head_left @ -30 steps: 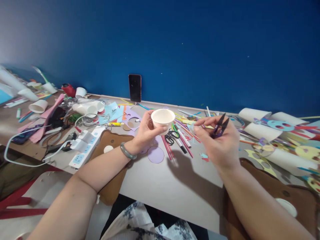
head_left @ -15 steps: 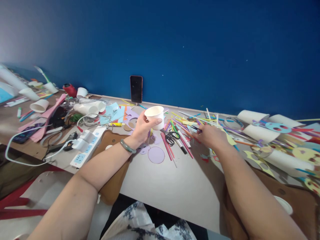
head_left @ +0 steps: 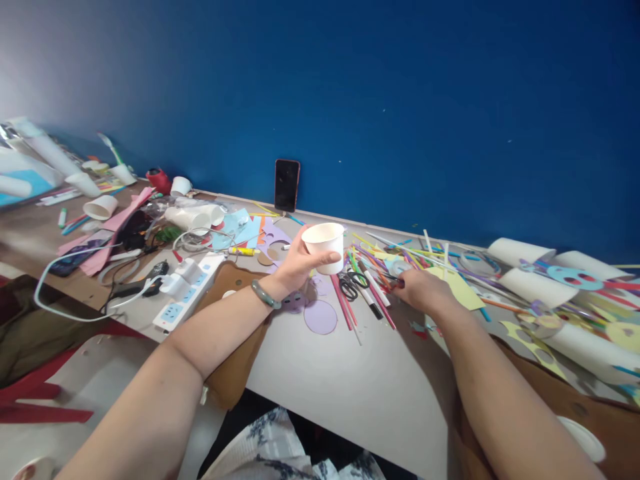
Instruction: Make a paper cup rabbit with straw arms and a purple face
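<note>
My left hand (head_left: 299,263), with a bangle on its wrist, is closed round a white paper cup (head_left: 325,248), its mouth facing up. The cup is raised over the table. My right hand (head_left: 423,290) reaches among the straws and pens, fingers pinched at a dark, slim thing mostly hidden by them. A clear tape roll (head_left: 399,268) lies just beyond those fingertips. Between my hands lie black-handled scissors (head_left: 354,283), a marker (head_left: 369,303) and pink straws (head_left: 345,308). A lilac paper circle (head_left: 321,317) rests on the table below the cup.
A phone (head_left: 287,185) leans on the blue wall. At left are a power strip (head_left: 183,299) with cables, stacked cups (head_left: 187,219) and pink paper (head_left: 113,237). White paper cups (head_left: 537,288) with colourful cut-outs lie at right. Yellow paper (head_left: 457,287) sits behind my right hand.
The view has shifted, so most things appear further right and lower. My left hand still holds the cup. My right hand has moved slightly among the straws, and the tape roll now shows beside it.
</note>
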`<state>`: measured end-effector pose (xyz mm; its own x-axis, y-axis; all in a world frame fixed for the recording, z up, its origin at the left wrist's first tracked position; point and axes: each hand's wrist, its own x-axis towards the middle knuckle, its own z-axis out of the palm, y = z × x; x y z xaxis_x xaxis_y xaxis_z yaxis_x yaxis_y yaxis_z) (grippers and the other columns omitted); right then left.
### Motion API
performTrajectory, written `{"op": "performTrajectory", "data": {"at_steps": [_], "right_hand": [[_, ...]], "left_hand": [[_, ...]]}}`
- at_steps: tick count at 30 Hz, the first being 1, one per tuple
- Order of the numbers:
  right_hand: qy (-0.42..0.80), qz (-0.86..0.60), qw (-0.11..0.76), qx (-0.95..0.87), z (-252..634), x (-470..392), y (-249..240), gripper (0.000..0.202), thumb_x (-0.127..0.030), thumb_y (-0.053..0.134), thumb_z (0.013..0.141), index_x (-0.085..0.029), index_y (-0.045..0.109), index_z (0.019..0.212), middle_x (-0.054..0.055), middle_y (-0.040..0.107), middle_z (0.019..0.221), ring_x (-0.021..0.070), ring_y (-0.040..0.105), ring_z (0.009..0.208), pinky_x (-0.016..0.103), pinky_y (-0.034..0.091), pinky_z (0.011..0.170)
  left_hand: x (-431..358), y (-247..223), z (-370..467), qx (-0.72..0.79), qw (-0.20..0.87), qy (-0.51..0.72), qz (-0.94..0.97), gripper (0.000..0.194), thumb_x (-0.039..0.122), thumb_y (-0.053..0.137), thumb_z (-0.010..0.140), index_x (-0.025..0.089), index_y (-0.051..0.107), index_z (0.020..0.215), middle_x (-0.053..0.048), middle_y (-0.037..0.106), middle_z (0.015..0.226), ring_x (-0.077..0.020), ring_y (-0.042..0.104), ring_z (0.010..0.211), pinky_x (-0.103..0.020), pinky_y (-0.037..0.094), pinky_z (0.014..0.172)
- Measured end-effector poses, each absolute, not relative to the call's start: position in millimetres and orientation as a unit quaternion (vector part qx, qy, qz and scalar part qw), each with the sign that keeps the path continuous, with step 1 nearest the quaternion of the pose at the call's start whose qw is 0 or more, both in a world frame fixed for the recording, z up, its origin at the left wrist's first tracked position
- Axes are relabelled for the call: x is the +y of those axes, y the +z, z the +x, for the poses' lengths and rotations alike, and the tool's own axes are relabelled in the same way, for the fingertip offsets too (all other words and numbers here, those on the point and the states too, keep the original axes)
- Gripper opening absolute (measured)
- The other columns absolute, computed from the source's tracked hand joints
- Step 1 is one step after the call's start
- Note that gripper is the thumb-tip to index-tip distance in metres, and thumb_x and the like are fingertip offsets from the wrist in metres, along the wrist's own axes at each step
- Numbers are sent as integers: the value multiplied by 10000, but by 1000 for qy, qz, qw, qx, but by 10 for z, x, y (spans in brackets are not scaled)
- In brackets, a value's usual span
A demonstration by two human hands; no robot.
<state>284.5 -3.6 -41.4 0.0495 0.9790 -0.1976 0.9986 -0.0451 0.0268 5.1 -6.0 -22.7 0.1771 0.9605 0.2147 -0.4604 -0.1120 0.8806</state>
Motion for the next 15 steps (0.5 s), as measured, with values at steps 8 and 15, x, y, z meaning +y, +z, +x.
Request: {"op": "performTrajectory", "data": {"at_steps": [8, 15], "right_hand": [[-58, 727, 88, 678, 2831, -28, -332, 284, -434, 545, 910, -223, 733, 945, 130, 758, 1079, 295, 690, 970, 349, 474, 718], [-34, 733, 81, 675, 2797, -33, -417, 480, -557, 453, 968, -178, 743, 1021, 199, 748, 1036, 349, 694, 982, 413, 501, 783]], "left_hand": [[-96, -202, 39, 271, 621, 560, 477, 844, 400, 999, 474, 215, 583, 1185, -28, 655, 977, -193, 627, 907, -337, 504, 804], [-113, -226, 31, 250, 573, 523, 580, 820, 382, 996, 500, 208, 540, 1159, -53, 643, 1073, -216, 624, 1009, -373, 498, 917]]}}
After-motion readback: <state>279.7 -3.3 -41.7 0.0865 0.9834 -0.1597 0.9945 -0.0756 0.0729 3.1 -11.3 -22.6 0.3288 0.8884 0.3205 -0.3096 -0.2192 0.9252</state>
